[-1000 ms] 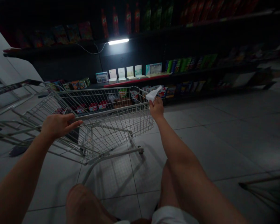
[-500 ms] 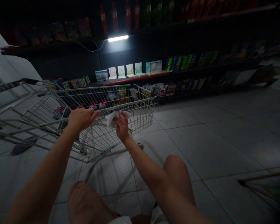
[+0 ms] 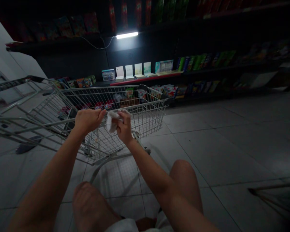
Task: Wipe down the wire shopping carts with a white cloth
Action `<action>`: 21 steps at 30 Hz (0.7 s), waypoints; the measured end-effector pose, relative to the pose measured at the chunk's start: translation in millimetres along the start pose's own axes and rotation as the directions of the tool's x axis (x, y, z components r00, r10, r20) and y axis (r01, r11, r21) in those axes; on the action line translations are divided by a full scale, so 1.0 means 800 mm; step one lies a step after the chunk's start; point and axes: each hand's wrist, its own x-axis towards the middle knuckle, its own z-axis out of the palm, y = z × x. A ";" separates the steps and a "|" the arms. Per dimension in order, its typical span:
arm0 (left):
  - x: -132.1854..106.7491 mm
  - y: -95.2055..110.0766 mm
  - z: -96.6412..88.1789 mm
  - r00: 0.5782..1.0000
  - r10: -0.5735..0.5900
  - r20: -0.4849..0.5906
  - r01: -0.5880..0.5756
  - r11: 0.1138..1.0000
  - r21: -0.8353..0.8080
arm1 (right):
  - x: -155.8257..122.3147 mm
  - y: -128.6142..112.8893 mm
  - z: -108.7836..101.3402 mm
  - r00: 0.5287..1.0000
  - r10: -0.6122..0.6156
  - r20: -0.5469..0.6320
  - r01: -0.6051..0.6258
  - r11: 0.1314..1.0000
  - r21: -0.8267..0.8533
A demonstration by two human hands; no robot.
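Note:
A metal shopping cart [image 3: 147, 124] stands side-on before me, its handle [image 3: 12, 86] at the far left. My left hand [image 3: 89, 120] is closed over the top rail of the near basket side. Just to its right, my right hand [image 3: 124, 127] grips a crumpled white cloth [image 3: 111, 120], pressed against the same rail. The fingers of the right hand are partly wrapped in the cloth. Through the wire mesh, a brown box and several packages show behind the basket; whether any lie inside it I cannot tell.
A dark shelf unit with a lit tube lamp [image 3: 127, 35] runs behind the cart, holding bottles, snack packs and upright booklets [image 3: 129, 71]. Pale floor tiles [image 3: 232, 145] extend to the right. Thin dark legs of some object [image 3: 253, 190] stand at the lower right.
My right hand and the cloth have slid slightly left along the rail, closer to my left hand. The view has shifted a little, so the cart and shelves appear farther right.

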 end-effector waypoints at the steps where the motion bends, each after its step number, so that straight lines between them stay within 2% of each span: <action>1: -0.002 0.000 -0.001 1.000 0.003 0.001 -0.003 1.000 -0.001 | -0.011 0.003 0.005 0.999 -0.023 0.033 0.024 0.999 -0.024; 5: -0.007 0.000 -0.006 1.000 0.012 0.009 -0.012 1.000 0.013 | -0.087 0.018 0.005 0.992 0.006 0.125 -0.001 0.999 -0.037; 7: -0.009 0.000 -0.007 1.000 0.017 0.018 -0.017 1.000 0.019 | -0.107 0.012 0.000 0.990 0.043 0.134 -0.040 0.999 -0.027; 9: -0.009 0.001 -0.008 1.000 0.019 0.023 -0.019 1.000 0.018 | -0.103 -0.005 0.001 0.992 0.037 0.124 -0.036 0.999 -0.011; 12: -0.010 0.002 -0.010 1.000 0.007 0.027 -0.007 1.000 0.011 | -0.082 -0.025 0.021 0.989 -0.041 0.143 0.037 0.999 0.035; 15: -0.012 0.003 -0.011 0.999 0.002 0.040 -0.002 1.000 0.006 | -0.095 -0.017 0.044 0.971 -0.067 0.230 0.049 0.995 0.086; 18: -0.013 0.002 -0.010 0.999 -0.001 0.046 0.001 1.000 0.004 | -0.159 0.007 0.041 0.937 0.038 0.347 -0.099 0.982 0.158; 20: -0.014 0.002 -0.008 0.999 -0.011 0.044 0.011 1.000 0.001 | -0.210 0.017 0.024 0.905 0.204 0.372 -0.301 0.927 0.224; 21: -0.014 0.002 -0.008 0.999 -0.014 0.043 0.014 1.000 -0.002 | -0.232 0.018 0.015 0.879 0.327 0.346 -0.422 0.872 0.247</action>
